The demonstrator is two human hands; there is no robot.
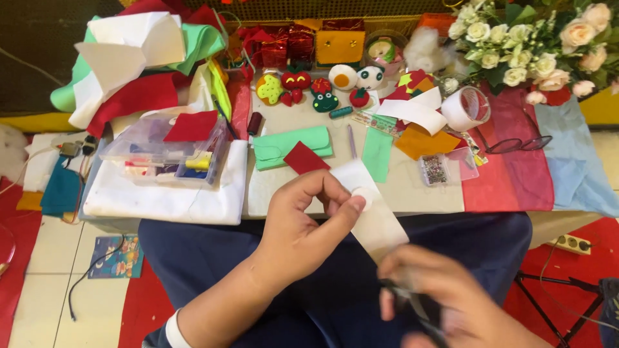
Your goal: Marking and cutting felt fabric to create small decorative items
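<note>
My left hand [303, 225] pinches a white felt sheet [371, 212] between thumb and fingers, holding it over my lap in front of the low table [412, 190]. A small round white piece sits at my thumb tip. My right hand [445, 299], blurred by motion, grips dark-handled scissors [419, 309] just below the sheet's lower edge. A dark red felt piece [305, 157] lies on the table just behind my left hand.
A clear plastic box [164, 151] of supplies sits on white cloth at left. Green felt pouch [291, 145], small felt figures [322, 90], a tape roll [465, 107], a bead box [445, 166], eyeglasses [516, 143] and white flowers [529, 45] crowd the table. A power strip [570, 243] lies on the floor.
</note>
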